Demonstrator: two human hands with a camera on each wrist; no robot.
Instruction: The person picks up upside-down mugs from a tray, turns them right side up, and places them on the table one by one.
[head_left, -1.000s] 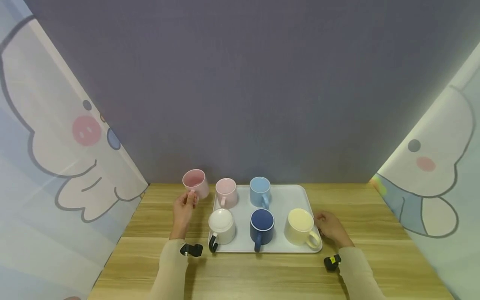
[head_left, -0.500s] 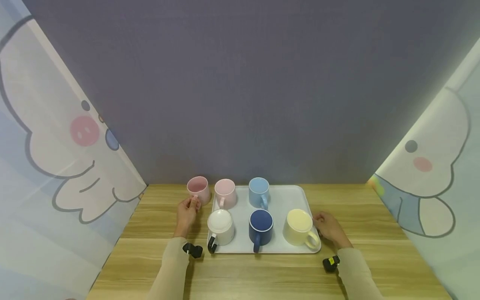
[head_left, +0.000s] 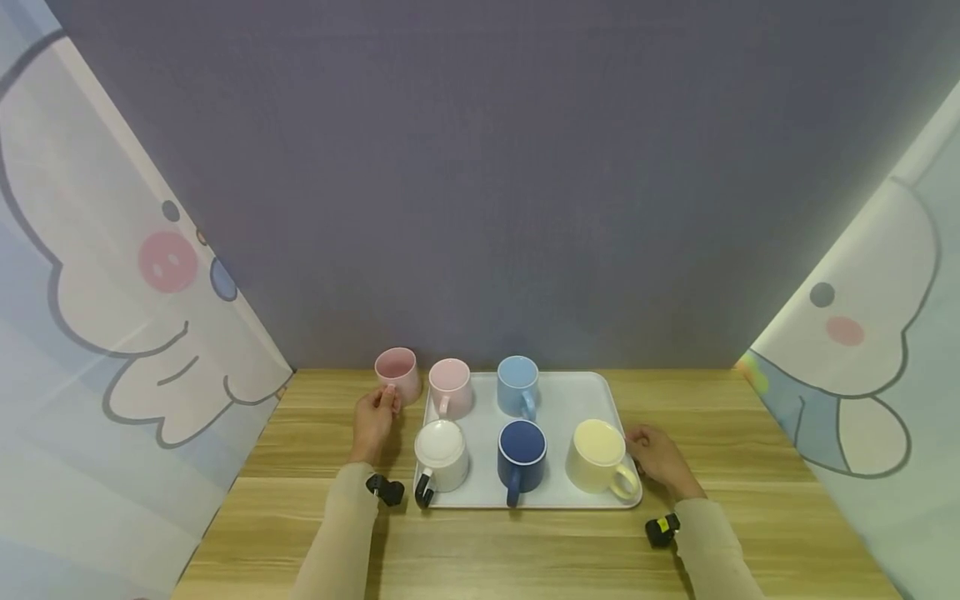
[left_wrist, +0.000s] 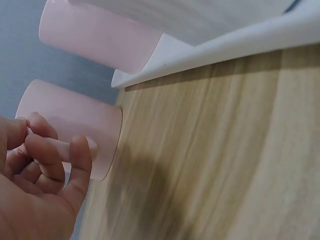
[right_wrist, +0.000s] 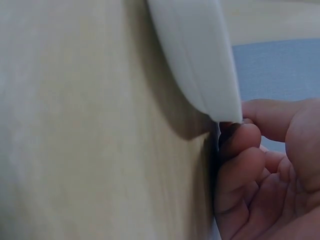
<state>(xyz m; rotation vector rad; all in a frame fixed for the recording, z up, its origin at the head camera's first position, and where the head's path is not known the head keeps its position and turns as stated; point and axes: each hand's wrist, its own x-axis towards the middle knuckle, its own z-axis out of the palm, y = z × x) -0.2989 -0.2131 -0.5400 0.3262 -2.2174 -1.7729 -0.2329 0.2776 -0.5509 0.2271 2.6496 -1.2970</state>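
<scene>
My left hand (head_left: 372, 427) pinches the handle of a pink mug (head_left: 406, 389) left of the white tray (head_left: 576, 393). In the left wrist view this mug (left_wrist: 75, 112) has its base at the wooden tabletop, with fingers and thumb around the handle. My right hand (head_left: 658, 458) holds the tray's right edge. Thumb and fingers pinch the tray rim (right_wrist: 212, 75) in the right wrist view. On the tray stand a second pink mug (head_left: 455, 398), a light blue mug (head_left: 514, 393), a white mug (head_left: 450, 468) with a black handle, a dark blue mug (head_left: 522, 472) and a yellow mug (head_left: 588, 471).
The wooden table (head_left: 517, 554) runs back to a grey wall (head_left: 480, 208). Printed cartoon panels flank it at left (head_left: 97, 208) and right (head_left: 877, 333). The held mug is close to the tray's left edge and the back wall.
The left hand has brought the pink mug a little rightward and down, closer to the tray; in the last half second it barely shifts. The right hand stays at the tray edge.
</scene>
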